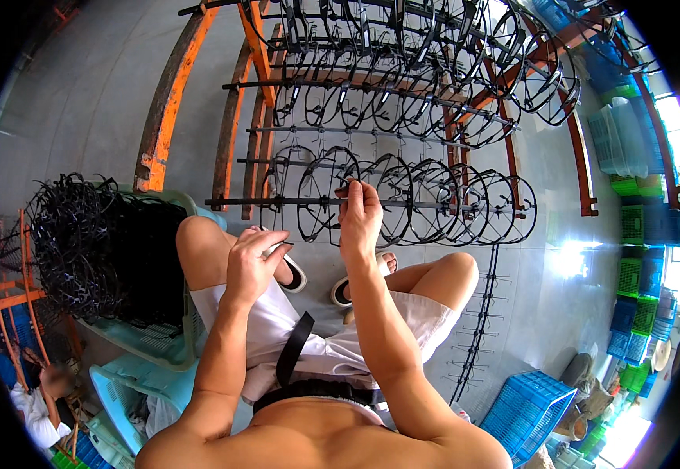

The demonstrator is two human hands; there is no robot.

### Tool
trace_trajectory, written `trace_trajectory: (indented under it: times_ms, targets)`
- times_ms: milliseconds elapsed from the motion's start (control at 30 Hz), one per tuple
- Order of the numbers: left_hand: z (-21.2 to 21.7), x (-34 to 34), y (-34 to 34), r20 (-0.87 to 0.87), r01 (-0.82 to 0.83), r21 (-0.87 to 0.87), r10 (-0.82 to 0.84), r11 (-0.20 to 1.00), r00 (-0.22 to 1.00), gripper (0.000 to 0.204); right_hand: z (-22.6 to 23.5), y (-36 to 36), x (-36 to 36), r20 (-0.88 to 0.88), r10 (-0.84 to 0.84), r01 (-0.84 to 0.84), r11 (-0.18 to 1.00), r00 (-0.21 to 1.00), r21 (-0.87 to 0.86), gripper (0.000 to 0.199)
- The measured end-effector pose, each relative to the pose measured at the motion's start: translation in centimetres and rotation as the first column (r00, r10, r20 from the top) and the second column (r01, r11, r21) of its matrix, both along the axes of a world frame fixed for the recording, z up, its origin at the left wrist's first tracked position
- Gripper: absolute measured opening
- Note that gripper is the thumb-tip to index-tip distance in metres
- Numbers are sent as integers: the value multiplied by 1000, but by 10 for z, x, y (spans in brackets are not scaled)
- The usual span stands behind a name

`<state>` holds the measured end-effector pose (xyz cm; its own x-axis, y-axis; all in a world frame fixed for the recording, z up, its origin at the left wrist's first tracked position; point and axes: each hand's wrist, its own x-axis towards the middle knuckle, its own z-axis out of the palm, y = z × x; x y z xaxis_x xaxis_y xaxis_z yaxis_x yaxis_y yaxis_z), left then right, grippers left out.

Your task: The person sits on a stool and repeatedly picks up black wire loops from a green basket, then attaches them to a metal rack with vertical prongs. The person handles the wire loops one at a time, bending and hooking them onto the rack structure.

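My right hand (362, 220) is raised to a dark horizontal rod (281, 202), its fingers closed at the edge of a thin black ring (301, 215) with crossing spokes. More such black rings (477, 205) hang along the rod to the right of that hand. My left hand (252, 262) is lower and to the left, apart from the rod. Its thumb and forefinger are pinched together around something small and dark that I cannot make out. Both forearms reach up from below, over my knees.
An orange rack (169, 102) holds further rods with black parts. At the left stands a pale green crate (191, 336) heaped with black pieces (82, 242). A hooked rod (477, 332) lies on the floor beside a blue crate (529, 414). Another person (39, 410) is at the lower left.
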<state>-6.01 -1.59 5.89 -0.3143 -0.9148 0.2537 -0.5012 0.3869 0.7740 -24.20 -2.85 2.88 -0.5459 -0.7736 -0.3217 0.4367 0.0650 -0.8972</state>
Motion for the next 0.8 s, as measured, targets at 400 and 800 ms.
trace_trajectory:
  times_ms: [400,800]
  targets:
    - [-6,-5,1,-20,-87,145,91,986,996,20,-13,31,9,41,30,-19,968,999,-252,23]
    - [-38,-11,-4,-271,-82,276,159,958,949,20,-22,69,29,-106,70,-88,982,992,-168,27]
